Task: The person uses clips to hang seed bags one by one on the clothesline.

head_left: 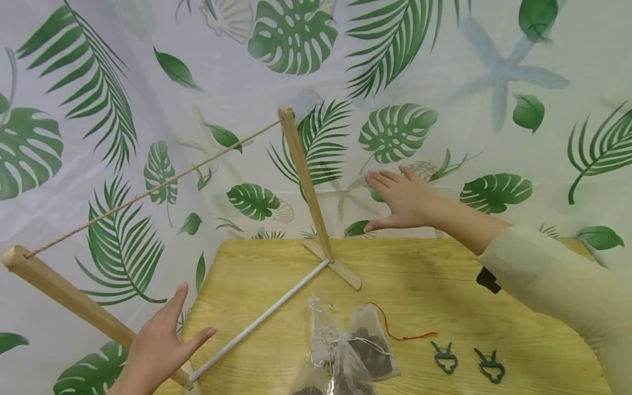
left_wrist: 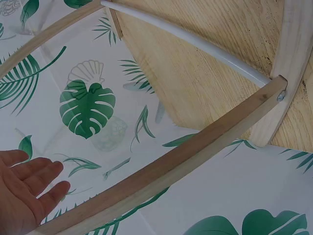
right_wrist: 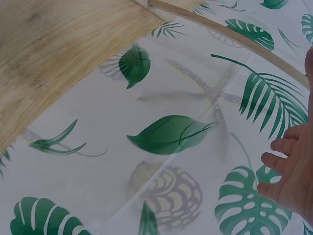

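Wood makes up the frame [head_left: 74,299] that spans the head view from 8 o'clock to 12, its far post [head_left: 307,184] standing near the centre of the view, on the desk [head_left: 444,285]. A cord [head_left: 173,180] links the posts above, a white rod [head_left: 259,320] below. The step in hand looks like positioning this frame; a next move on it would call for fingers closing round a post. The left hand [head_left: 155,354], between 7 and 8 o'clock, has its thumb and fingers well apart and grips nothing, right beside the near post. The right hand [head_left: 407,200], at 3 o'clock, is spread wide and empty, apart from the far post. Clear bags [head_left: 340,373] lie at 6 o'clock, dark clips [head_left: 446,357] between 4 and 5.

In the left wrist view the left hand sits at 8 o'clock, fingers loosely extended; the post passes so close that contact cannot be told.

In the right wrist view the right hand, at 4 o'clock and partly cut off, holds nothing before the leaf-printed sheet [right_wrist: 107,186].
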`<action>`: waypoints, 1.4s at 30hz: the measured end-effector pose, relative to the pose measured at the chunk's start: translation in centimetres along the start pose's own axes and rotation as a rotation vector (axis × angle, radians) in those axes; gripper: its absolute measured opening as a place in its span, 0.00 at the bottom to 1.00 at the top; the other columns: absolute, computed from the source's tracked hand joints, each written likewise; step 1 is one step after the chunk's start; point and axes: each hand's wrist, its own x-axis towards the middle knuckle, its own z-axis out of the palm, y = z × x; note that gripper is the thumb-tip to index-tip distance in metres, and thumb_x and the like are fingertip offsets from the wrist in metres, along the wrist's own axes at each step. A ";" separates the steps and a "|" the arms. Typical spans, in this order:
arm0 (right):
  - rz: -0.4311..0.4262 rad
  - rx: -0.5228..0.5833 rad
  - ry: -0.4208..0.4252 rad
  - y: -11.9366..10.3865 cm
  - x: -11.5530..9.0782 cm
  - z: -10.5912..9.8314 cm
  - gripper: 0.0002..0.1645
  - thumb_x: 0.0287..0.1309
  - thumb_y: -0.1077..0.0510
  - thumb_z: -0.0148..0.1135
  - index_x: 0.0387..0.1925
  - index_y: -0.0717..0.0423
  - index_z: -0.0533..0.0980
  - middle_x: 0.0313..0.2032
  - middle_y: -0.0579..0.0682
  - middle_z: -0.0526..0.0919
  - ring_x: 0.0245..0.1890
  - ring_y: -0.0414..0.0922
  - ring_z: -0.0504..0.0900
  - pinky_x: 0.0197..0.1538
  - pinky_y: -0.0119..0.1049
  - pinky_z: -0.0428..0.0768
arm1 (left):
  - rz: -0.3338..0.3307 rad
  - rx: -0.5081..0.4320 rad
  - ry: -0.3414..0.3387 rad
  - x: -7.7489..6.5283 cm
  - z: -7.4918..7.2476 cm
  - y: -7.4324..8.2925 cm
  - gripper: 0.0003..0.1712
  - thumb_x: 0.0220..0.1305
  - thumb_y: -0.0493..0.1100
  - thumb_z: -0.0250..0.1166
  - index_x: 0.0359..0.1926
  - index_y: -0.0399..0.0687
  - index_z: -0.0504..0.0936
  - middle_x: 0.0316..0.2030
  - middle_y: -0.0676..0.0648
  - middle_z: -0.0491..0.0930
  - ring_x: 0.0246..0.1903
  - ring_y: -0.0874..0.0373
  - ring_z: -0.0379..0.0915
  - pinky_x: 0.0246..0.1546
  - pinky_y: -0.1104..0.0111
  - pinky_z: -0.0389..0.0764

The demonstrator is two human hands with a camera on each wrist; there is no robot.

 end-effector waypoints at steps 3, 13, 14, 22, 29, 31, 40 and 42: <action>-0.016 0.000 0.004 -0.6 1.1 -0.2 0.64 0.48 0.19 0.50 0.72 0.59 0.51 0.70 0.59 0.58 0.69 0.57 0.57 0.67 0.61 0.50 | -0.037 -0.036 -0.019 -0.2 -0.2 0.0 0.57 0.55 0.70 0.61 0.71 0.35 0.54 0.62 0.29 0.66 0.56 0.32 0.67 0.48 0.42 0.72; -0.032 -0.004 0.043 -2.3 3.9 -0.4 0.60 0.47 0.21 0.54 0.67 0.62 0.62 0.63 0.58 0.70 0.62 0.57 0.68 0.64 0.54 0.61 | -0.117 -0.085 -0.013 -1.2 -0.4 0.2 0.36 0.55 0.65 0.65 0.52 0.39 0.78 0.34 0.50 0.80 0.30 0.61 0.76 0.30 0.64 0.78; -0.039 -0.002 0.052 -2.4 4.1 -0.5 0.60 0.47 0.21 0.54 0.66 0.62 0.63 0.62 0.59 0.71 0.61 0.57 0.69 0.64 0.54 0.62 | -0.112 -0.083 -0.002 -1.4 -0.4 0.2 0.33 0.56 0.63 0.65 0.49 0.40 0.80 0.31 0.52 0.79 0.27 0.64 0.74 0.28 0.67 0.77; -0.048 0.034 0.076 -3.6 6.0 -0.4 0.56 0.48 0.23 0.56 0.61 0.64 0.67 0.56 0.61 0.75 0.57 0.59 0.73 0.59 0.52 0.70 | -0.068 0.010 0.105 -2.7 -0.8 -0.1 0.19 0.53 0.59 0.68 0.33 0.49 0.84 0.18 0.61 0.72 0.16 0.71 0.63 0.17 0.72 0.68; -0.060 0.145 0.049 -4.4 7.7 0.0 0.52 0.50 0.28 0.59 0.57 0.70 0.68 0.53 0.64 0.76 0.53 0.60 0.74 0.56 0.51 0.72 | -0.164 0.072 0.039 -3.9 -0.7 -0.9 0.20 0.53 0.62 0.67 0.26 0.52 0.81 0.13 0.60 0.70 0.10 0.67 0.61 0.12 0.70 0.64; -0.061 0.170 0.038 -4.6 8.2 0.1 0.51 0.51 0.29 0.60 0.57 0.71 0.68 0.53 0.66 0.75 0.54 0.61 0.73 0.57 0.52 0.71 | -0.190 0.088 0.020 -4.2 -0.7 -1.4 0.21 0.53 0.64 0.67 0.24 0.52 0.80 0.13 0.59 0.71 0.09 0.66 0.61 0.12 0.69 0.64; -0.006 0.174 0.047 -4.4 10.4 0.4 0.48 0.51 0.30 0.60 0.53 0.70 0.71 0.47 0.64 0.78 0.49 0.59 0.77 0.53 0.50 0.74 | -0.301 0.134 -0.155 -4.1 -1.4 -3.2 0.27 0.56 0.69 0.60 0.24 0.51 0.82 0.13 0.57 0.73 0.11 0.63 0.64 0.14 0.67 0.66; 0.002 0.164 0.044 -4.3 10.6 0.4 0.48 0.51 0.29 0.60 0.52 0.69 0.72 0.45 0.63 0.79 0.47 0.58 0.77 0.52 0.50 0.75 | -0.333 0.123 -0.200 -4.1 -1.5 -3.7 0.29 0.57 0.70 0.58 0.25 0.49 0.83 0.13 0.56 0.72 0.11 0.62 0.64 0.15 0.67 0.65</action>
